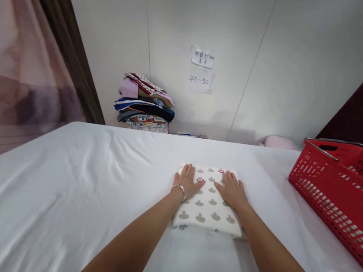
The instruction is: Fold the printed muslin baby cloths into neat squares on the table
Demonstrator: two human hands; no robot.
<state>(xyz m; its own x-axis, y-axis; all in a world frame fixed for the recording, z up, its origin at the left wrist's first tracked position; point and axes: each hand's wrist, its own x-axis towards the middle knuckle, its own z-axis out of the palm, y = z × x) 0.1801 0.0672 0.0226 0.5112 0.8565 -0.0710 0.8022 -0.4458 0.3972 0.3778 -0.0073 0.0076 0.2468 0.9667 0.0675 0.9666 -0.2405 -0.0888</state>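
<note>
A folded white cloth [209, 210] with grey apple-like shapes and a few red outlined ones lies as a flat rectangle on the white-covered table. My left hand [188, 181], with a bracelet at the wrist, presses flat on its far left part, fingers stretched out. On the far right part rests my right hand [232, 192], palm down and fingers spread. Both thumbs point inward across the cloth, with a gap between them. Neither hand grips anything. The underside of the cloth is hidden.
A red plastic basket [342, 191] with a metal handle stands at the right. Behind the table's far edge rises a stack of folded fabrics [147, 104]. Paper signs [200, 81] hang on the wall. A curtain [23, 58] drapes at the left. The white tablecloth [88, 194] is wrinkled.
</note>
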